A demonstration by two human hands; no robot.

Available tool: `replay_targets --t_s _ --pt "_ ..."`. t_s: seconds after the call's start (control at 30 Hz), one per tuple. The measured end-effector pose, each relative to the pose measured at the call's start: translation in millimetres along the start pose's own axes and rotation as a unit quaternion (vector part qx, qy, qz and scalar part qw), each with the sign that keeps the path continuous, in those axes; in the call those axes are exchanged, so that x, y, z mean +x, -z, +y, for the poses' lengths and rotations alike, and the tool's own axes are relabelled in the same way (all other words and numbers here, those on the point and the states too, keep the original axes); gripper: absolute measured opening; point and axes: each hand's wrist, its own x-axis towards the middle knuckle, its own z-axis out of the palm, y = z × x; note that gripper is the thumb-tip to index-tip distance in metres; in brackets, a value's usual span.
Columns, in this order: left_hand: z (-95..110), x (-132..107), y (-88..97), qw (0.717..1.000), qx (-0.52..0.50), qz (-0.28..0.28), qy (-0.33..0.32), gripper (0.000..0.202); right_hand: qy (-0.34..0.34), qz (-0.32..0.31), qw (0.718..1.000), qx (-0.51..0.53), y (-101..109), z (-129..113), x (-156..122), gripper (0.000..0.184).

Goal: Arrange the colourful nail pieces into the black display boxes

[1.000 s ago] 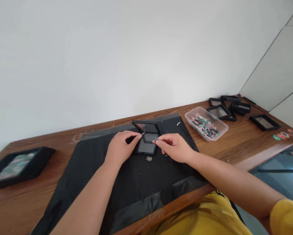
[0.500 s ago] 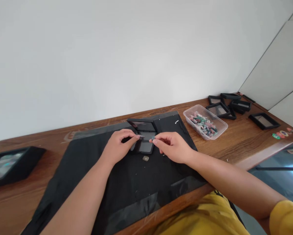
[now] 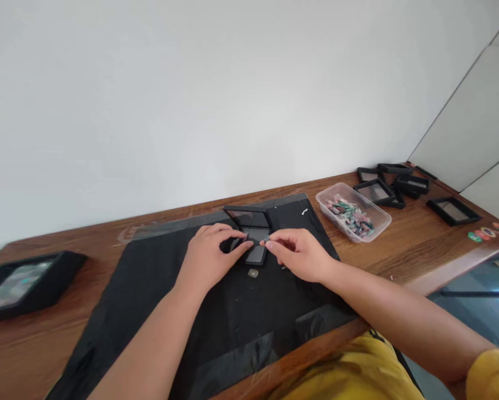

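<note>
A small black display case stands open on a black mat, its lid tilted up at the back. My left hand is at the left side of the case, thumb and forefinger nearly together. What sits between those fingertips is too small to make out. Over the right part of the case, my right hand pinches a small grey-green stone. In front of the case lies a flat, pale, squarish piece.
To the right is a clear plastic tub of pink and green stones. Several black frames lie beyond it. A larger black framed box rests at the left on the wooden table. A white wall rises behind.
The view has shifted slightly. My left hand has moved right and lower over the case. My right hand still pinches the small stone near the case's right side.
</note>
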Motion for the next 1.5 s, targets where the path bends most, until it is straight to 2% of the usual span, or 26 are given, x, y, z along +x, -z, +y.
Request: replay_targets --t_s 0.17,0.47,0.77,1.17,1.5 --pt "-1 0 -4.1 1.0 0.029 0.008 -0.006 0.037 -0.011 -0.001 1.0 -0.005 -1 1 1 0.028" --pt "-14 3 -12.3 0.993 -0.042 0.042 0.105 0.037 -0.012 -0.003 1.0 -0.003 1 2 1 0.028" --pt "-18 9 -11.5 0.985 -0.088 0.02 0.145 0.039 -0.011 -0.004 1.0 -0.018 -1 1 0 0.029" --pt "-13 6 -2.4 0.981 -0.081 0.006 0.175 0.039 -0.057 -0.022 0.997 0.051 -1 1 3 0.027" --pt "-1 -1 2.7 0.99 -0.054 -0.011 0.131 0.045 -0.029 -0.015 0.999 0.004 -1 3 1 0.03"
